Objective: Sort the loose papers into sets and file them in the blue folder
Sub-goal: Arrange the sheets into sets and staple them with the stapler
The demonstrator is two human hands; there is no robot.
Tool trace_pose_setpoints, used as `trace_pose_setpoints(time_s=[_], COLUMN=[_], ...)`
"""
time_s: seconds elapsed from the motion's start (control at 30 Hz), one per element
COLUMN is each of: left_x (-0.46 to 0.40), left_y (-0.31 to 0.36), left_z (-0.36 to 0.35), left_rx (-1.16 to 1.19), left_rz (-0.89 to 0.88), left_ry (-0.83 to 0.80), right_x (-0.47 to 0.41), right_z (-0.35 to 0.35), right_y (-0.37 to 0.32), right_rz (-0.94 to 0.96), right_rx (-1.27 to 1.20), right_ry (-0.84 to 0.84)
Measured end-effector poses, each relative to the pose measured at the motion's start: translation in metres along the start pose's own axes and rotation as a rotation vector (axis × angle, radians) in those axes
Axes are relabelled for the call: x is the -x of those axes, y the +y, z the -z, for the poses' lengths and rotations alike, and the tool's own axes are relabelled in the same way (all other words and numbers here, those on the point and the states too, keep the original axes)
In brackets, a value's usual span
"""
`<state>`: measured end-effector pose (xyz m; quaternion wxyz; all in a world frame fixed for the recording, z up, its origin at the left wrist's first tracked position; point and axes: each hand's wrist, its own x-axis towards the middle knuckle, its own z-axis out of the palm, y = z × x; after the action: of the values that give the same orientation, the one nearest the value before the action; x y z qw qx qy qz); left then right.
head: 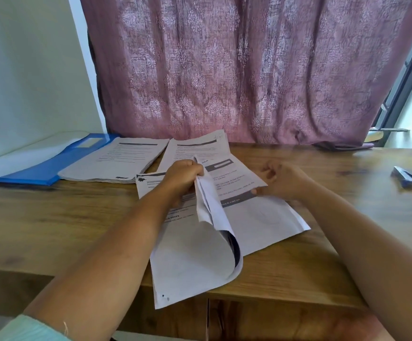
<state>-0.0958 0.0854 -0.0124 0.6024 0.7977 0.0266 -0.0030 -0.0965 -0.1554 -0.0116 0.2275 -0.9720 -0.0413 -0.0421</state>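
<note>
Nearest me, curled sheets (200, 254) gripped by my left hand (184, 178); right hand (280, 180) pinches printed page (236, 183) edge. Paper stack (116, 161) partly overlaps blue folder (35, 168), far left on worktop (52, 217).

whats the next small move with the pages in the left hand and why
Probably lay them flat on the sheet below. The left hand pinches folded-over pages, the right hand steadies that sheet, and the stack by the blue folder waits.
</note>
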Motion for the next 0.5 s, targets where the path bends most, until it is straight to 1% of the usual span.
trace_pose_setpoints(time_s=[0.03, 0.07, 0.13, 0.2, 0.23, 0.27, 0.3, 0.37, 0.4, 0.43, 0.47, 0.5], left_x=[0.002, 0.001, 0.000, 0.001, 0.001, 0.003, 0.004, 0.004, 0.002, 0.001, 0.001, 0.002], left_y=[0.000, 0.000, -0.002, -0.001, 0.000, 0.002, 0.003, 0.003, 0.002, 0.002, 0.003, 0.004], left_z=[0.000, 0.001, 0.001, -0.001, -0.002, -0.003, -0.003, -0.001, 0.000, 0.000, 0.000, 0.001], left_rx=[-0.014, -0.018, -0.020, -0.010, 0.011, 0.048, 0.091, 0.133, 0.152, 0.162, 0.164, 0.160], left_rz=[0.002, 0.008, -0.023, -0.085, -0.101, -0.089, -0.066, 0.002, 0.016, 0.009, 0.000, -0.005], left_ry=[0.017, 0.032, 0.043, 0.021, 0.022, 0.019, 0.013, 0.000, -0.010, -0.009, 0.014, 0.041], right_x=[0.001, 0.003, 0.008, 0.013, 0.016, 0.018, 0.020, 0.021, 0.021, 0.020, 0.019, 0.017], right_z=[0.002, 0.002, 0.004, 0.006, 0.006, 0.005, 0.003, -0.004, -0.005, -0.006, -0.006, -0.006], right_y=[0.003, 0.003, -0.002, -0.012, -0.017, -0.021, -0.026, -0.029, -0.029, -0.030, -0.030, -0.028], right_rz=[-0.029, -0.019, 0.044, 0.121, 0.152, 0.182, 0.216, 0.266, 0.271, 0.238, 0.180, 0.121], right_rx=[-0.088, -0.222, -0.588, -1.017, -1.155, -1.211, -1.210, -1.166, -1.171, -1.204, -1.229, -1.174], right_ry=[-0.023, -0.050, -0.134, -0.328, -0.456, -0.577, -0.689, -0.823, -0.822, -0.771, -0.666, -0.514])
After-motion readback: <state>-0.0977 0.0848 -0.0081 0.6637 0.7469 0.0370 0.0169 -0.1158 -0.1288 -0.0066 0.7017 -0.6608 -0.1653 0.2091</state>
